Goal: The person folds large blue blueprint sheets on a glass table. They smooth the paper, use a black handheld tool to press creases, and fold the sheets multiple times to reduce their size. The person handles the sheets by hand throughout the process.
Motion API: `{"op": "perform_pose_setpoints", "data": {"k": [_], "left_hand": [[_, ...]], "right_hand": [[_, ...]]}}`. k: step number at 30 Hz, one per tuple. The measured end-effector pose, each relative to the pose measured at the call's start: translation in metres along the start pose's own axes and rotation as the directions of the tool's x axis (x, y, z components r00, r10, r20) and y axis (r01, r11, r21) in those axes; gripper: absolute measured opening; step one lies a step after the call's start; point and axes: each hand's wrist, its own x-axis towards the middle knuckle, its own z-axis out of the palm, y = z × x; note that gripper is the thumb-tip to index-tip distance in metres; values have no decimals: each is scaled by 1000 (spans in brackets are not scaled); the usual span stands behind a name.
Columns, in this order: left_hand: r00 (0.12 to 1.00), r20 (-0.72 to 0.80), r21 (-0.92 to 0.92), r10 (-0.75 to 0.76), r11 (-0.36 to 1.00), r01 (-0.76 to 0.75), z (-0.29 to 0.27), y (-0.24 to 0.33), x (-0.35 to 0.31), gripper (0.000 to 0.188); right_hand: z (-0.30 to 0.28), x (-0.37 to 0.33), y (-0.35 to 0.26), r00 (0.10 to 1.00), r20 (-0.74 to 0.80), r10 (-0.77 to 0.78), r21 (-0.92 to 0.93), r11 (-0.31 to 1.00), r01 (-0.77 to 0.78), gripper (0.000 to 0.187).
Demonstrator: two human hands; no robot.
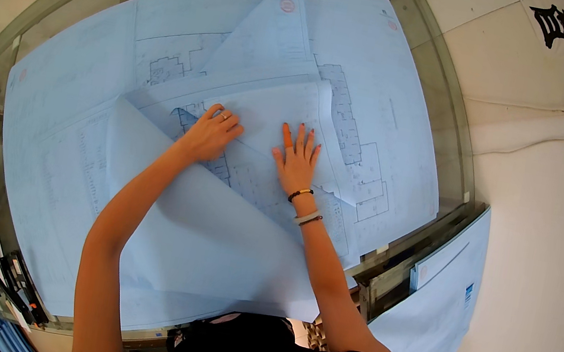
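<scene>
A large drawing sheet (210, 239) with thin line plans is partly folded over, its near part lying as a broad blank flap. At the flap's upper edge is my left hand (212, 135), fingers curled against the paper with a ring on one; its fingertips are partly hidden. Beside it, my right hand (297, 163) lies flat on the printed side, fingers spread, with an orange finger cover (287, 136) on the index finger. Bracelets (303, 206) circle the right wrist. More drawing sheets (399, 68) lie underneath, one with a folded-up corner (280, 17).
The sheets cover most of a glass-topped table (451, 115) with a pale frame. Pens and tools (13, 287) crowd its left side. Another stack of sheets (435, 293) leans at the lower right. A cable (552, 141) runs over the pale floor at right.
</scene>
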Motion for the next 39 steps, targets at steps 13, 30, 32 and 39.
{"op": "perform_pose_setpoints", "data": {"k": [13,30,32,39], "left_hand": [[894,-193,-52,-405,914,403,50,17,24,81],[738,-135,-5,-661,745,667,47,0,-12,105],[683,-117,22,-721,685,728,47,-5,-23,107],[643,3,28,-766,643,765,35,-4,-18,109]], "right_hand": [[7,-1,-8,998,-53,25,-55,998,-28,58],[14,154,52,983,25,-185,156,971,179,62],[0,166,62,989,98,-112,136,986,98,71],[-27,176,65,982,191,2,77,997,-17,80]]}}
